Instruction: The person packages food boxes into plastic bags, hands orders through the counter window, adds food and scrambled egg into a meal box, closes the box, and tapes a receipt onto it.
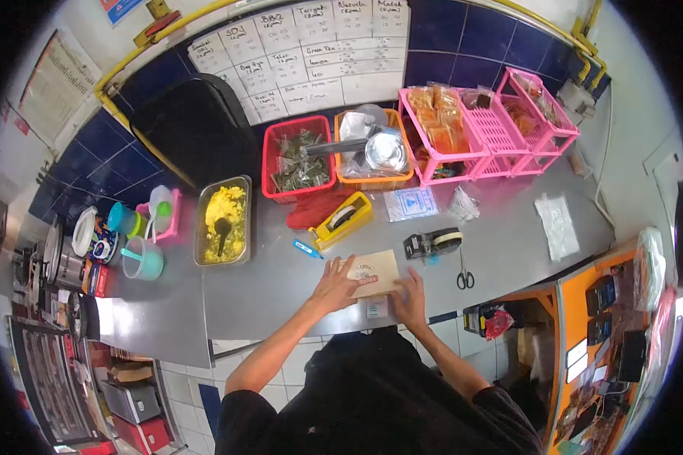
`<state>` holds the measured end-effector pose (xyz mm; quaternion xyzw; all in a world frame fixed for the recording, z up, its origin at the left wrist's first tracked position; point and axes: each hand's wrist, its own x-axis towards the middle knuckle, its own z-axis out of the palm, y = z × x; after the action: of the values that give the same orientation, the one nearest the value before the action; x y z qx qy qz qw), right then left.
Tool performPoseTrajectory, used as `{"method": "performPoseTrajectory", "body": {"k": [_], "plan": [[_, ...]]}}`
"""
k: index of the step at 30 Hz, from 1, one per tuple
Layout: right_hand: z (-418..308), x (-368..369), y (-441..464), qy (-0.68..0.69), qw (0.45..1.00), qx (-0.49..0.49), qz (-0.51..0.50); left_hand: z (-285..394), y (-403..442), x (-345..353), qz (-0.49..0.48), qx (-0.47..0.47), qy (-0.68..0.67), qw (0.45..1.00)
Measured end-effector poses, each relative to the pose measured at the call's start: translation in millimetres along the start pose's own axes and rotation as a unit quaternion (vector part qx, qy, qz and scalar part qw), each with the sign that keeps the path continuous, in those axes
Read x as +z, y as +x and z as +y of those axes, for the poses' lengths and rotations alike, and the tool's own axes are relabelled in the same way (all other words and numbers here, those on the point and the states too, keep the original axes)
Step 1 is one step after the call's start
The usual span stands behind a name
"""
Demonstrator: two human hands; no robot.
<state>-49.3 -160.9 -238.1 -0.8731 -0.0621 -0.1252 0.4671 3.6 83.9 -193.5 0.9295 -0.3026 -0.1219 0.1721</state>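
Note:
A brown cardboard box [383, 267] with a printed logo lies on the steel counter in front of me. My left hand [334, 287] grips its left side, fingers over the edge. Along its right side is my right hand [410, 298], fingers bent against the near right corner. A small clear packet or label [376, 307] shows just below the box; its contents are too small to tell. Beyond the box stands a yellow tape dispenser [342, 221], with a blue marker [307, 249] beside it. A black tape dispenser [432, 243] and black scissors [465, 279] lie to the right.
Along the back stand a red basket [268, 163] of packets, an orange basket [376, 182] with a metal pan and pink racks [493, 133]. A tray of yellow food [225, 216] with a black spoon is left. The counter's front edge [281, 338] runs near my body.

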Motion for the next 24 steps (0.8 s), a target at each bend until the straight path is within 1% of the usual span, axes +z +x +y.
{"method": "performPoseTrajectory", "body": {"k": [1,2,3,4,6,7,9,10,12,13,15,16,17,18,19,20,21,22,23,24], "plan": [[5.7,9.4,-6.5,-0.003,1.0,0.005,-0.001,3.6,-1.4,2.4,-0.003,0.002,-0.005,1.0],[13.6,24.1,-7.0,0.111,0.991,0.065,0.024,5.9,0.4,2.6,0.006,-0.014,-0.009,1.0],[20.9,35.5,-8.6,0.224,0.965,0.124,0.05,6.8,1.2,2.7,0.014,-0.031,-0.013,0.999],[22.2,40.1,-10.0,0.223,0.965,0.126,0.051,5.3,0.0,4.7,0.012,-0.029,-0.015,0.999],[22.3,44.7,-6.6,0.407,0.885,0.217,0.056,3.6,1.0,4.2,0.012,-0.026,-0.015,0.999],[20.2,45.9,-6.3,0.405,0.886,0.219,0.055,5.3,1.1,4.3,0.012,-0.027,-0.018,0.999],[18.6,50.5,-6.3,0.408,0.865,0.267,0.119,6.8,1.6,2.2,0.018,-0.028,-0.016,0.999],[19.2,53.5,-6.0,0.408,0.865,0.268,0.12,7.7,2.1,0.3,0.019,-0.028,-0.016,0.999],[19.0,57.4,-7.2,0.396,0.862,0.276,0.154,8.3,2.4,-1.0,0.012,-0.027,-0.008,1.0],[19.0,53.8,-8.5,0.397,0.863,0.274,0.152,8.5,2.6,-0.1,0.014,-0.029,-0.008,0.999],[13.5,40.9,-10.3,0.282,0.924,0.238,0.101,5.5,0.8,0.4,0.014,-0.026,-0.002,1.0],[-2.5,28.5,-4.6,0.285,0.924,0.236,0.095,1.6,-0.4,0.7,0.016,-0.032,-0.001,0.999],[-24.2,8.8,5.1,0.105,0.992,0.062,0.02,-1.1,0.5,2.4,0.011,-0.023,0.011,1.0],[-33.5,-4.3,13.6,-0.083,0.988,-0.116,-0.055,-1.9,1.4,6.6,0.005,-0.011,0.021,1.0],[-21.6,-4.1,19.1,-0.115,0.962,-0.167,-0.185,-3.1,0.9,13.5,0.002,-0.01,0.02,1.0],[-12.2,0.8,24.7,-0.113,0.963,-0.165,-0.182,-5.1,1.2,18.9,0.026,-0.007,0.028,0.999],[-6.9,6.9,32.3,-0.109,0.946,-0.227,-0.203,-5.6,0.9,19.2,0.052,-0.004,0.036,0.998],[-3.4,11.8,37.3,-0.103,0.925,-0.29,-0.223,-5.2,-1.0,19.3,0.052,-0.005,0.042,0.998],[-1.6,13.8,37.7,-0.1,0.925,-0.295,-0.218,-5.5,-3.3,18.2,0.039,-0.004,0.024,0.999],[-2.8,13.8,37.6,-0.08,0.935,-0.275,-0.209,-8.1,-3.4,12.3,0.028,-0.002,0.007,1.0]]}}
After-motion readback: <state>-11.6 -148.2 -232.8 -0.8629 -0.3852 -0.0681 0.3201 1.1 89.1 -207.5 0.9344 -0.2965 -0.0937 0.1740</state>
